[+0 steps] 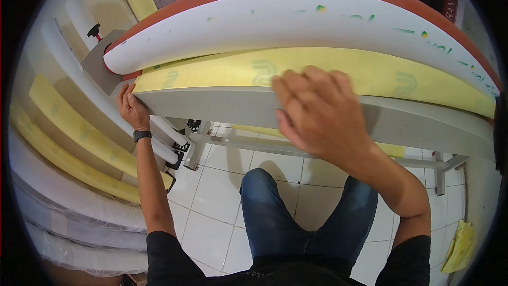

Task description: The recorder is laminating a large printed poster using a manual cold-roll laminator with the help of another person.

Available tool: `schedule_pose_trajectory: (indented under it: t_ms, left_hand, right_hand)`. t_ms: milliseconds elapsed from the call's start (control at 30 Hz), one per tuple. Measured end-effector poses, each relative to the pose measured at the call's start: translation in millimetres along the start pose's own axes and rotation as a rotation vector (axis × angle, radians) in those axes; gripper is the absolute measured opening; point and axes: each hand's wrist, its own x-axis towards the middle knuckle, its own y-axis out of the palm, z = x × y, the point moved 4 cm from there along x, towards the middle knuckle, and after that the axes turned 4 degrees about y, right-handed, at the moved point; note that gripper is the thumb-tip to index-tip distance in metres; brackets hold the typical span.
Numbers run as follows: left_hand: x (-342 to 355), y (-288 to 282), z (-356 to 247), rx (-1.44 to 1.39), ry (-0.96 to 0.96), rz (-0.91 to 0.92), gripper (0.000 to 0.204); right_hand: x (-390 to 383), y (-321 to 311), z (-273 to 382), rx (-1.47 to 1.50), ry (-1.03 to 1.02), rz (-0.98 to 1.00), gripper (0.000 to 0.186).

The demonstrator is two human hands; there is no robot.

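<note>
Part-curled left hand [133,108] touches the grey ledge [222,107] at left; right hand [320,108] bends loosely, either hold unclear. Best keep the yellow sheet [217,71] flat.

Smooth yellow paper [227,69] at twelve o'clock, matt grey panel [227,103] under it; glossy tiles [213,198] gleaming at seven, crinkled clear plastic [90,230] at eight, blue denim [267,209] at six!

Passage between grey panel [222,100] and knees [260,184]; white roll [227,26] blocks beyond yellow sheet [217,71]

The floor [216,193] is white-tiled, the wall [112,11] beige.
</note>
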Motion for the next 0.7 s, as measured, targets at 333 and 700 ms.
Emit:
schedule_pose_trajectory:
  t_ms: [333, 700]
  left_hand:
    - [6.2, 12.1, -181.8, -0.054, 0.394, 0.221, 0.039]
    - [49.0, 51.0, -346.2, -0.661, 0.713, 0.735, 0.036]
  right_hand:
    - [-56.4, -82.8, -62.5, -0.274, 0.197, 0.209, 0.050]
    - [-71.7, -91.2, -87.3, -0.312, 0.269, 0.263, 0.054]
